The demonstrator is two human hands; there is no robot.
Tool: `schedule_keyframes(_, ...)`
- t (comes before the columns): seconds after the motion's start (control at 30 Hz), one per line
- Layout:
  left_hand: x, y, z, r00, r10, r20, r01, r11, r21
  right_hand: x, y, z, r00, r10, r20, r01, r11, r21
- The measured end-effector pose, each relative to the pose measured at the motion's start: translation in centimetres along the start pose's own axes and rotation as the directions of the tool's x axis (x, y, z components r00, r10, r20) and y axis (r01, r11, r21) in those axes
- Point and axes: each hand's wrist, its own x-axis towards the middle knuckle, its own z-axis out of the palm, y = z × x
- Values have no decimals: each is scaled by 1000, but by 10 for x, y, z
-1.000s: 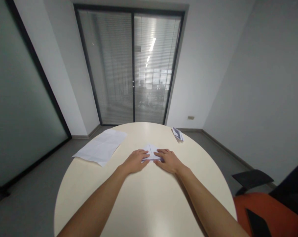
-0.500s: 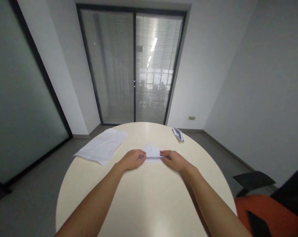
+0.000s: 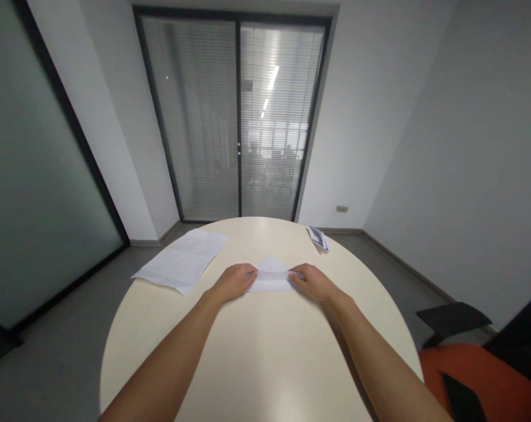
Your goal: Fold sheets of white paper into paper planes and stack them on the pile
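Observation:
A folded sheet of white paper (image 3: 271,283) lies on the table in front of me, with a pointed peak at its far side and a straight band along its near side. My left hand (image 3: 235,282) grips the left end of the band, thumb and fingers closed on it. At the opposite end my right hand (image 3: 313,282) pinches the paper in the same way. The paper's outer corners are hidden under my fingers.
The round cream table (image 3: 257,346) fills the middle of the view. On its left lies a creased white sheet (image 3: 181,258); a small folded paper (image 3: 318,238) sits near the far right edge. An orange chair (image 3: 480,375) with black armrests stands at the right.
The front flap of the paper has turned down toward me, so a wider flat band shows between my hands. Both hands have shifted only slightly.

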Motion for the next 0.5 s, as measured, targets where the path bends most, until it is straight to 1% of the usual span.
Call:
schedule_keyframes(0.1,1,-3,3,1000,-1,-19,1,1000,-30,0,2,2,999,17,-41,-19,999,-35)
schedule_keyframes(0.3,0,-6,7,1000,13,-28,-14,999,-43,0,4,5,996,55,-71,-58,997,-44)
schedule_keyframes(0.4,0,-5,8,997,71,-30,-72,997,-33,0,4,5,996,54,-66,-57,997,-42)
schedule_keyframes(0.5,2,-2,8,991,130,-35,-129,991,35,0,4,8,997,37,-74,-40,998,-38)
